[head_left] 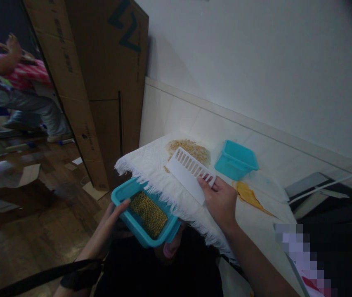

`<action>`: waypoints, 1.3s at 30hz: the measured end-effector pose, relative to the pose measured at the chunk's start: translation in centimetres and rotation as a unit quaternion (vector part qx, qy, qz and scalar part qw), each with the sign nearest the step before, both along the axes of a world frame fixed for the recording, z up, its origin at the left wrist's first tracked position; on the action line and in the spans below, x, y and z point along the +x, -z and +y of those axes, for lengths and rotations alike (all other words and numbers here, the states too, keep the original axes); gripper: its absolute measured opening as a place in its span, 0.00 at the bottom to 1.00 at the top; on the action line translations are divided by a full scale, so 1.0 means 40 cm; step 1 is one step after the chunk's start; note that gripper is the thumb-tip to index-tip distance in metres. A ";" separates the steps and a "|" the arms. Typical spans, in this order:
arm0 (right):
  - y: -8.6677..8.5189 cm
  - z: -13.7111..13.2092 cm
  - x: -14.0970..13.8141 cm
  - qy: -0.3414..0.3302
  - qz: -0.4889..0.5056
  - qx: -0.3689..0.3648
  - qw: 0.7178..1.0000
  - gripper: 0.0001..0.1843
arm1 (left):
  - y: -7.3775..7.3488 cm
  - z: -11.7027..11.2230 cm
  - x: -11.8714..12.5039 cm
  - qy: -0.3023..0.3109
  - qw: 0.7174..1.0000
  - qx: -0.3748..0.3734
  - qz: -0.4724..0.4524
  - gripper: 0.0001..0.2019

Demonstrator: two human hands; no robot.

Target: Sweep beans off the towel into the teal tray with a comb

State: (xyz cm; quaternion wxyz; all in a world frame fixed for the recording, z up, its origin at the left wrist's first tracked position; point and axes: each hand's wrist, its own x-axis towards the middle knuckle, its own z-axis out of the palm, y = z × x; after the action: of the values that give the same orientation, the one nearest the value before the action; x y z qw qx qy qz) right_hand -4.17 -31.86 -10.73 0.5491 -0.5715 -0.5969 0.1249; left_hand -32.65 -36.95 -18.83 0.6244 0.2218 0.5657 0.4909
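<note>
My left hand grips a teal plastic tub from below and holds it at the fringed edge of a white towel. The tub is part-filled with yellow-green beans. My right hand is closed on a white slotted plastic panel, which lies tilted over the towel. Its far end reaches a loose pile of beans on the towel. A second teal tub stands farther right on the towel.
Tall cardboard boxes lean against the wall at left. Another person sits in the far left background. A yellow scrap lies on the cloth, and a dark flat device with a white cable lies at right.
</note>
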 end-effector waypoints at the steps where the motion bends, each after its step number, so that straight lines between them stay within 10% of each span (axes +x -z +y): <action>1: 0.001 -0.006 0.001 0.001 0.001 0.000 1.000 0.16 | -0.001 0.000 0.000 0.000 1.000 -0.001 0.001 0.39; 33: -0.002 -0.044 -0.030 -0.073 0.039 -0.046 0.995 0.16 | -0.005 0.037 -0.051 0.002 0.999 -0.005 0.039 0.38; 39: -0.017 -0.002 -0.034 -0.005 0.009 0.000 1.000 0.16 | -0.013 0.032 -0.049 0.011 0.999 -0.009 0.032 0.38</action>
State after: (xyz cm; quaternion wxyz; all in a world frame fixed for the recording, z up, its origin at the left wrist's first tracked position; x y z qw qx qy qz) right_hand -5.52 -31.92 -10.06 0.5535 -0.5675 -0.5951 0.1326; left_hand -34.60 -35.67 -18.32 0.6133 0.2385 0.5872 0.4714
